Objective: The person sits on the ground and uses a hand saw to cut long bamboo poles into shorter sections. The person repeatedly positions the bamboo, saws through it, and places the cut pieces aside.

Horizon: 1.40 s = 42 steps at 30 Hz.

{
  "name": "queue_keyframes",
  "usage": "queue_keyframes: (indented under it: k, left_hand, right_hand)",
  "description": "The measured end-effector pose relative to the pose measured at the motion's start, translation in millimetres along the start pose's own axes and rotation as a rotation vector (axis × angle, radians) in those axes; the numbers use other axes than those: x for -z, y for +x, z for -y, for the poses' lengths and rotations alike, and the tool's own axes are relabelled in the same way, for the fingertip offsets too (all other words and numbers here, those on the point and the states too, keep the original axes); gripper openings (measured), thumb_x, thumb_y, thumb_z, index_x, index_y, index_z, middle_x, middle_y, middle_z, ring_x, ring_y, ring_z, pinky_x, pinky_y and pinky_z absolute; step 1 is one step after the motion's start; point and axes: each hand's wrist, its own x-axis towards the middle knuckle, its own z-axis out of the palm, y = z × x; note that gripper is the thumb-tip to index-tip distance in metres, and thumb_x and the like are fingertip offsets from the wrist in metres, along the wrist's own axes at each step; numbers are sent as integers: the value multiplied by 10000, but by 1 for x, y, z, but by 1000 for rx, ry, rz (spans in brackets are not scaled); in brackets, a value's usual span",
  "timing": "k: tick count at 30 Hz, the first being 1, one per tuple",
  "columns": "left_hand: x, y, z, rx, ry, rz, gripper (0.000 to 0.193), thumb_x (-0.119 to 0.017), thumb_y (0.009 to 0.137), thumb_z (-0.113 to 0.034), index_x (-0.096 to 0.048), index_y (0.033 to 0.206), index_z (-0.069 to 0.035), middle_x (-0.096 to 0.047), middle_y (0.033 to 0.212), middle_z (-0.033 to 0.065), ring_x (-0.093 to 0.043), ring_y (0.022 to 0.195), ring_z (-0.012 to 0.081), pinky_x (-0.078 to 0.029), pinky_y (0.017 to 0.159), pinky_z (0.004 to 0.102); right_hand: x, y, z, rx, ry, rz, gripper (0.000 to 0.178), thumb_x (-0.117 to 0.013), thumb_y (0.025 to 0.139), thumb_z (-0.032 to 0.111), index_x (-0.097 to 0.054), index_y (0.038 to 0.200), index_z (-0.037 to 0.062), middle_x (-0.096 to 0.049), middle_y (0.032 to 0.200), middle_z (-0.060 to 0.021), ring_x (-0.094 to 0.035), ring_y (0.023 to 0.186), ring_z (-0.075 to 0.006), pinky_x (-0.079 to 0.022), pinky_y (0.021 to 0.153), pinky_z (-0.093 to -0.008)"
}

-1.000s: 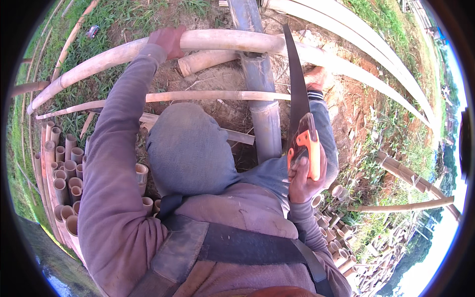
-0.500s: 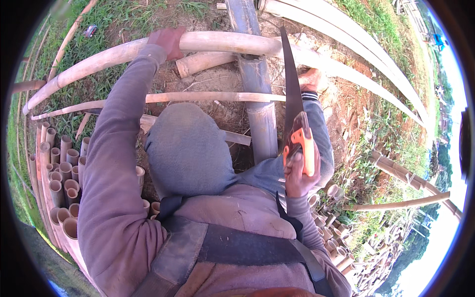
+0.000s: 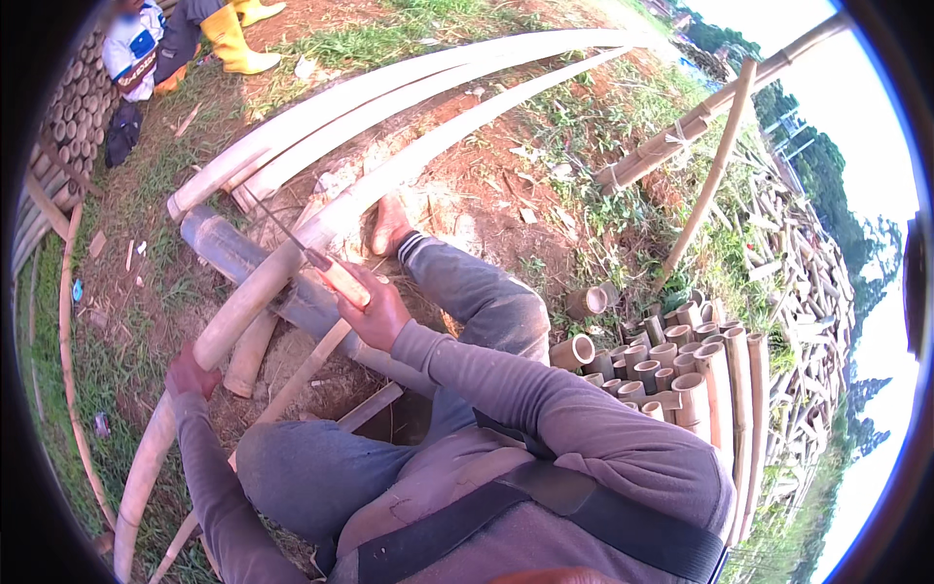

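Note:
My right hand (image 3: 377, 310) is wrapped round the orange handle of a handsaw (image 3: 341, 280). Its thin blade lies across a long pale bamboo pole (image 3: 229, 321) and appears to touch it; the exact contact is hard to make out. Farther down the same pole, my left hand (image 3: 192, 373) is closed round it. Under the pole runs a thick grey bamboo log (image 3: 365, 350), which bears it. Beside the log lies a short bamboo piece (image 3: 253, 355). My bare foot (image 3: 391, 226) is close to the pole, just beyond the log.
Two more long bamboo poles (image 3: 389, 92) stretch away at the far side. Cut bamboo tubes (image 3: 691, 389) stand bunched at the right, with a heap of bamboo pieces (image 3: 812, 292) behind. A person in yellow boots (image 3: 233, 44) is at the upper left, near stacked bamboo (image 3: 78, 107).
My view has swung to the right. The handsaw, held up with its blade pointing away before, is now lowered across the pole. My left hand still grips the pole.

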Motion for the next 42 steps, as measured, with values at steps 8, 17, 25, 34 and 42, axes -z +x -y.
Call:
queue_keyframes:
  k: [8,17,25,34,42]
  left_hand:
    - [-3,5,-9,-7,33,-44,681,-886,626,-257,-568,1208,-100,-751,1091,235,-730,1051,461,-592,916,555]
    - [-3,-6,-19,-9,50,-94,652,-882,655,-265,-606,1227,-114,-761,1111,214,-740,1061,431,-599,923,545]
    - [-19,-7,2,-20,-15,-127,658,-887,631,-285,-586,1188,-103,-732,1086,213,-720,1041,443,-592,920,548]
    - [-20,17,5,-8,98,-24,805,-896,600,-341,-599,1310,-107,-749,1117,204,-722,1078,425,-579,977,531]
    - [16,-9,-8,-2,-7,5,693,-884,628,-350,-650,1255,-174,-755,1081,198,-724,1071,434,-587,933,558]
  right_hand:
    - [8,-5,-14,-54,-51,-12,636,-748,953,281,-535,1491,17,-745,1091,-290,-755,998,-436,-596,883,-455]
    - [3,-16,-23,25,-24,-65,647,-714,977,377,-507,1493,46,-735,968,-296,-721,905,-502,-570,819,-546]
    - [-1,-16,-22,46,32,-63,669,-719,982,460,-534,1467,39,-735,987,-304,-722,948,-502,-573,843,-549]
    - [6,-1,1,-121,29,-32,574,-717,1019,368,-571,1463,36,-758,1115,-258,-772,1045,-358,-585,895,-424]
    - [43,-80,-11,-111,233,-98,517,-701,1033,240,-558,1459,-16,-737,1166,-202,-734,998,-264,-583,820,-358]
